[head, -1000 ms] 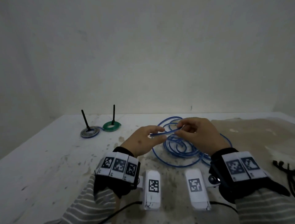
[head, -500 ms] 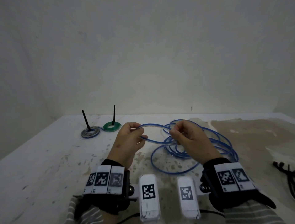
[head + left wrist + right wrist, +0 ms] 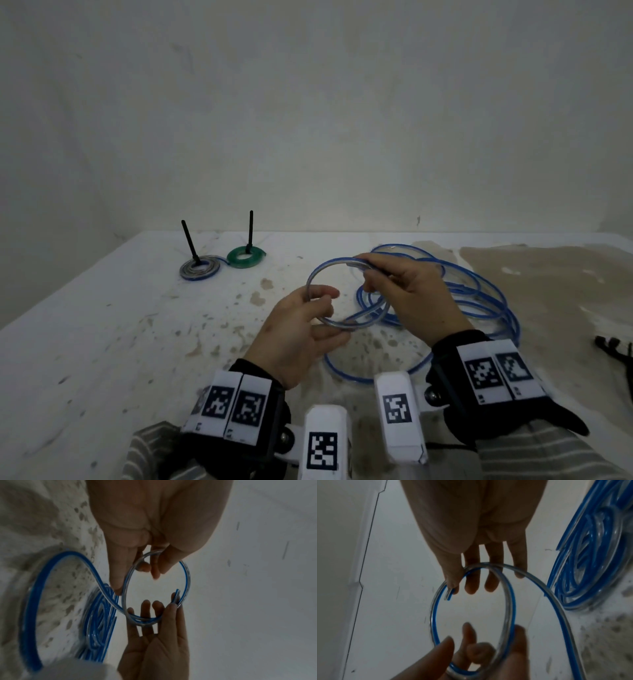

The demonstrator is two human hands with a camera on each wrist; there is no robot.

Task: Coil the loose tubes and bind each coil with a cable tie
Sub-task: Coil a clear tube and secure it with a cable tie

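Above table (image 3: 102, 342), hands (both) (image 3: 298, 329) – looping tube (image 3: 322, 270)

A second ago the hands held a short straight stretch of tube (image 3: 317, 274) between them. Now it is bent into one full loop, the right hand (image 3: 411, 294) pinching its far side, the left hand (image 3: 298, 329) its near side.

Stained white table (image 3: 102, 342); on it loose blue tube (image 3: 493, 301); grey coil (image 3: 199, 269); green coil (image 3: 246, 257)
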